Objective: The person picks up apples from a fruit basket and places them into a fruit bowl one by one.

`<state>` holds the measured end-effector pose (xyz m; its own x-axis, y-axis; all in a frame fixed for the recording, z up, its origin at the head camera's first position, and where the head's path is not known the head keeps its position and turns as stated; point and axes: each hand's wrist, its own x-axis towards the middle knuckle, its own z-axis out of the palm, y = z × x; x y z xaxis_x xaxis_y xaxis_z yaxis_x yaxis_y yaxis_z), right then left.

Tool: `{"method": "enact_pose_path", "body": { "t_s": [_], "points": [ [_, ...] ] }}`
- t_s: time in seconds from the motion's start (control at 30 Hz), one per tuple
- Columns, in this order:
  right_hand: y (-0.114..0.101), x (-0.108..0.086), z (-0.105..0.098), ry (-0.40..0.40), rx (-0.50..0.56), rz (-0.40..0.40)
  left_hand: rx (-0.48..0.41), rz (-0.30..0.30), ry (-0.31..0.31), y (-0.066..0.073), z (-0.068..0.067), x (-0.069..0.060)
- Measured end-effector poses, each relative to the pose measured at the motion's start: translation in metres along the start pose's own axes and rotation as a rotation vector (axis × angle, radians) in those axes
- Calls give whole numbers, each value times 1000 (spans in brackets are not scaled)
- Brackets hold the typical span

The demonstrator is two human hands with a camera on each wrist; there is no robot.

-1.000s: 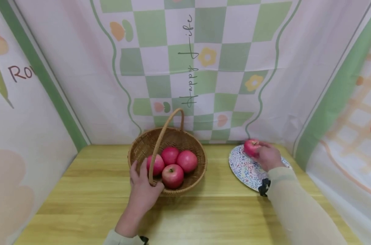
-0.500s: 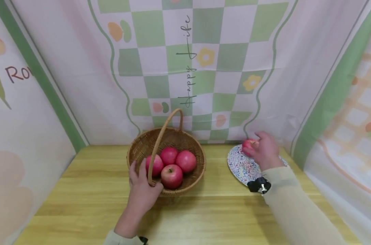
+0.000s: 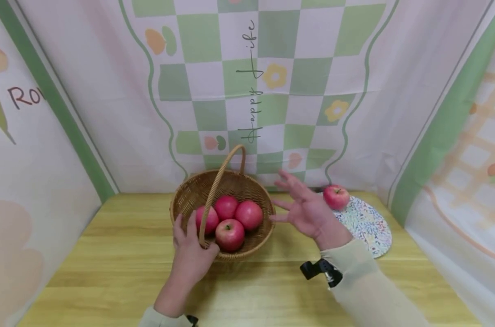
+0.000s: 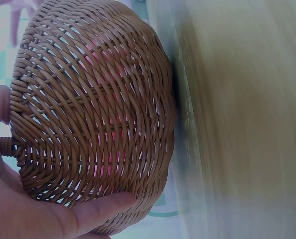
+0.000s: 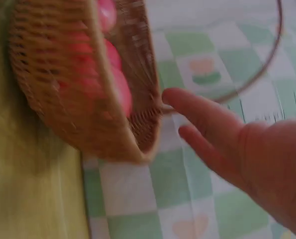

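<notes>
A brown wicker basket (image 3: 247, 177) with an arched handle (image 3: 216, 181) stands on the table and holds several red apples (image 3: 230, 235). My left hand (image 3: 193, 256) grips its near left rim by the foot of the handle; in the left wrist view a finger lies along the woven outside wall (image 4: 88, 114). My right hand (image 3: 309, 213) is in the air between basket and plate, fingers spread and holding nothing, their tips close to the basket's right rim. One red apple (image 3: 336, 197) sits at the back left of a speckled plate (image 3: 368, 227).
The wooden table (image 3: 264, 290) meets a green-and-white checked cloth backdrop (image 3: 276, 109) right behind the basket and plate. Printed cloth walls (image 3: 443, 181) close in both sides.
My right hand has let go of the apple, leaving it on the plate, and has moved left towards the basket with fingers spreading. My left hand has stayed on the rim.
</notes>
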<state>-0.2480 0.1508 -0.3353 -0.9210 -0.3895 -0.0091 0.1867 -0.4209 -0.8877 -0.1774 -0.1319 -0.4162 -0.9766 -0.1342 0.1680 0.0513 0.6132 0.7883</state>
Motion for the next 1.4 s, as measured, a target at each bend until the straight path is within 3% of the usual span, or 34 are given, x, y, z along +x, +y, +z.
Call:
{"method": "enact_pose_path", "body": {
  "t_s": [0.23, 0.43, 0.6, 0.83, 1.0, 1.4],
  "points": [
    [41, 9, 26, -69, -217, 18, 34, 29, 9, -1, 3, -1],
    [62, 15, 28, -97, -276, 82, 47, 42, 7, 0, 5, -2],
    [76, 19, 26, -59, -359, 114, 57, 61, 15, 2, 6, -5],
    [90, 22, 25, -9, -561, 98, 110, 162, 33, 6, 11, -8],
    [92, 20, 26, -14, -584, 80, 131, 187, 53, 5, 14, -9],
    [99, 22, 29, -150, -655, -17, 130, 197, 55, 5, 16, -9]
  ]
}}
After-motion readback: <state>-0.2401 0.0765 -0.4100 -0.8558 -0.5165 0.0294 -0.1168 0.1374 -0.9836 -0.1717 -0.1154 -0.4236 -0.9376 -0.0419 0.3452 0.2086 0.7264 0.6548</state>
